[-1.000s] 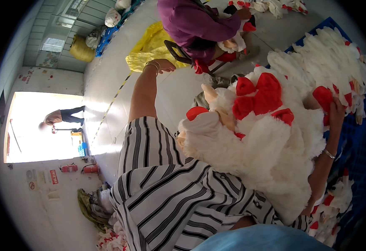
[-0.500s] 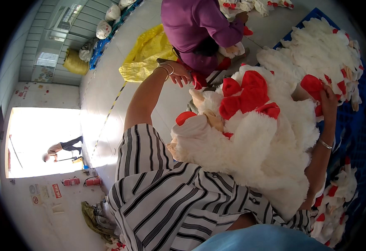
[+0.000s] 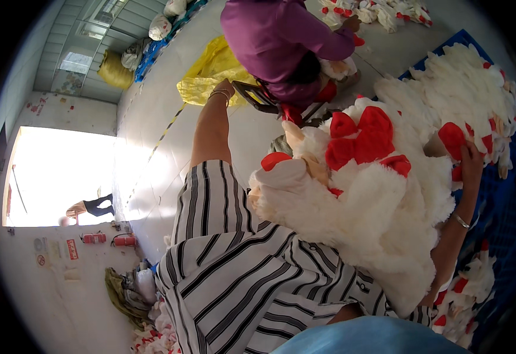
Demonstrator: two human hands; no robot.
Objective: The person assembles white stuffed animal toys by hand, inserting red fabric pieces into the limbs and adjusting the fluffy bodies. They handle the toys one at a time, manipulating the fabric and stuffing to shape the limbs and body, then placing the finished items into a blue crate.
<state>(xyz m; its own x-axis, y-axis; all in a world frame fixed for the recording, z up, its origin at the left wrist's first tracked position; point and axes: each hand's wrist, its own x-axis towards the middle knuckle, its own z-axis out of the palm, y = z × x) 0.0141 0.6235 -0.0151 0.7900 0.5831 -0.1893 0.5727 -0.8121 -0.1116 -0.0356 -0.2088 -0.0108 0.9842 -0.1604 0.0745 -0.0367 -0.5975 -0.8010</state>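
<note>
A big bundle of white furry plush pieces (image 3: 364, 206) with red and peach parts lies across my right forearm and against my body. My right hand (image 3: 472, 162) is closed on the bundle's far right side, beside a rounded red part. Stretched forward, my left hand (image 3: 225, 88) is at the near edge of a yellow plastic sack (image 3: 210, 74). A dark chair frame (image 3: 253, 97) stands just right of that hand. The left fingers are turned away and mostly hidden, so whether they touch the sack or the chair cannot be told.
A co-worker in purple (image 3: 272, 47) sits directly ahead. More white plush pieces are heaped on a blue pallet (image 3: 508, 200) at the right and on the floor at the top. Fire extinguishers (image 3: 94, 238) and a bright doorway (image 3: 57, 177) are at the left, with a person there.
My left hand has moved forward and left, from over the red item at the chair to the sack's edge. The right hand keeps hold of the bundle. The whole view has shifted slightly.
</note>
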